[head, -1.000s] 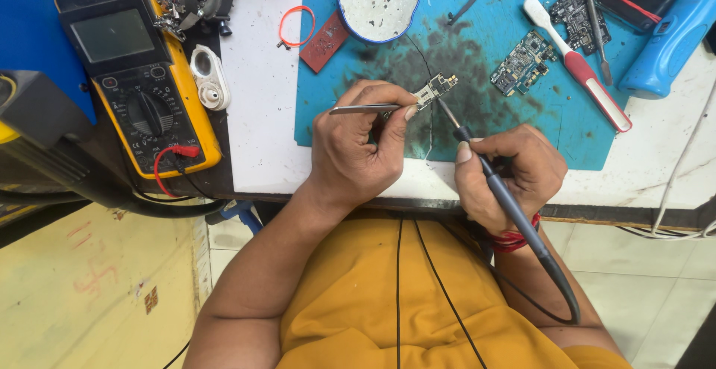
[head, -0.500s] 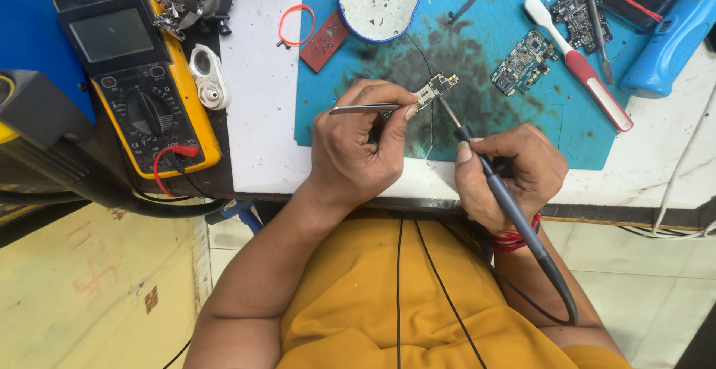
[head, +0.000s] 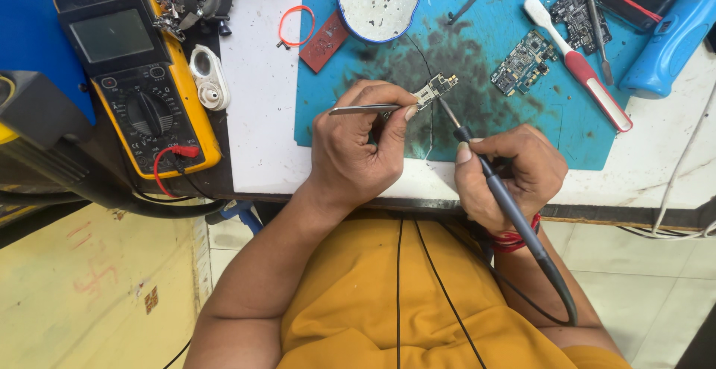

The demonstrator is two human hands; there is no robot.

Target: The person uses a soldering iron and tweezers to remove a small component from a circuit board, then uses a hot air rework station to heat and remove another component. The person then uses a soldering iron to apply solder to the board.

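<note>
left hand (head: 358, 149) pinching metal tweezers (head: 365, 108) shut, tips touching small circuit board (head: 435, 89) just beyond the fingertips; right hand (head: 514, 171) closed around soldering iron (head: 496, 190), tip meeting the board's near edge | board lying on blue mat (head: 485, 126) on white bench (head: 261, 115), between both hands | yellow multimeter (head: 134, 70) sitting well left

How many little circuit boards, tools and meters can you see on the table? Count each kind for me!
Circuit boards: 3, the small board held over the blue mat, plus two lying on it
Tweezers: 1, in the left hand
Soldering iron: 1, in the right hand
Toothbrush: 1
Multimeter: 1
Total: 7
</note>
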